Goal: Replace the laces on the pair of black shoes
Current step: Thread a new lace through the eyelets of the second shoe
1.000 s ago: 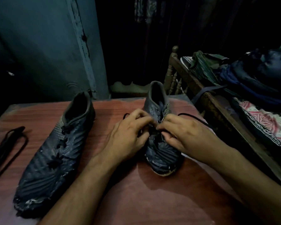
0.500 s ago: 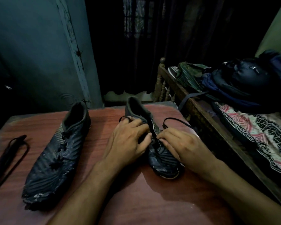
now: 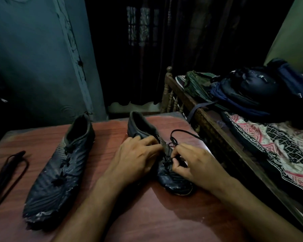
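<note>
Two worn black shoes lie on a reddish wooden table [image 3: 147, 215]. The left shoe [image 3: 59, 165] lies alone with a black lace threaded through it. The right shoe [image 3: 166, 165] is tipped onto its side between my hands. My left hand [image 3: 136, 159] holds its upper by the eyelets. My right hand [image 3: 196, 165] pinches the black lace [image 3: 180, 134] at the lower eyelets, and a loop of that lace lies on the table behind. A spare black lace [image 3: 9, 169] lies at the table's left edge.
A wooden bed frame [image 3: 208, 123] runs close along the table's right side, piled with dark bags [image 3: 248, 89] and a patterned cloth [image 3: 276, 147]. A blue-grey wall [image 3: 33, 67] and a dark curtain [image 3: 147, 49] stand behind the table.
The right shoe has tipped further toward the left. My right hand has moved down toward the toe and now pinches the lace. The view has tilted upward.
</note>
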The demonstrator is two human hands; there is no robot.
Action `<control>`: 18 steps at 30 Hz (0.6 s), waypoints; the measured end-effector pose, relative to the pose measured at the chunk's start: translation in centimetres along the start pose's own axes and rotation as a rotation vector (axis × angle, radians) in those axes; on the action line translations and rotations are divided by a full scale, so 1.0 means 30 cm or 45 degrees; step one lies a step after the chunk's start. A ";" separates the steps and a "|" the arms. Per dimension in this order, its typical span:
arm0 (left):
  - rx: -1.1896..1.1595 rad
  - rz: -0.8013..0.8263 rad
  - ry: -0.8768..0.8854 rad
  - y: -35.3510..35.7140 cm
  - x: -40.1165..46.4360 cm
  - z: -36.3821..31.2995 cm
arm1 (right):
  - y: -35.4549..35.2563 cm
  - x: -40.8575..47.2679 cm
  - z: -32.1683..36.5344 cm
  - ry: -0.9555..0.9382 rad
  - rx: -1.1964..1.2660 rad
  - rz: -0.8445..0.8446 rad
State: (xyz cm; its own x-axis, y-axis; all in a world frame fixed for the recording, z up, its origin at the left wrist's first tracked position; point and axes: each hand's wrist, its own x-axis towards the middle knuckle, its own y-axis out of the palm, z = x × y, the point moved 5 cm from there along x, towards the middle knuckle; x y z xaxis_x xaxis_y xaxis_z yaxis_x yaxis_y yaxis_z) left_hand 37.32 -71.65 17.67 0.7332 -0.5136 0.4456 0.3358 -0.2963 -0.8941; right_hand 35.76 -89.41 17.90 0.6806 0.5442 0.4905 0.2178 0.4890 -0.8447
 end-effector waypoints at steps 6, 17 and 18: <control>-0.111 -0.009 0.019 -0.003 0.004 -0.014 | -0.019 -0.016 -0.047 0.027 0.109 0.094; -0.014 0.081 -0.102 0.011 0.034 -0.066 | -0.007 -0.018 -0.046 -0.003 -0.009 -0.015; -0.018 0.070 -0.127 0.009 0.034 -0.068 | -0.003 -0.016 -0.046 -0.008 -0.029 -0.003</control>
State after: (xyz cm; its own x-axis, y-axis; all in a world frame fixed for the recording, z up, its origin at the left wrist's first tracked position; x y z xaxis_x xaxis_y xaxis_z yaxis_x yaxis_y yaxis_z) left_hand 36.96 -73.89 17.97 0.8058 -0.4467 0.3887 0.2859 -0.2813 -0.9160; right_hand 36.38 -90.65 17.45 0.6755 0.5474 0.4941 0.2355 0.4748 -0.8480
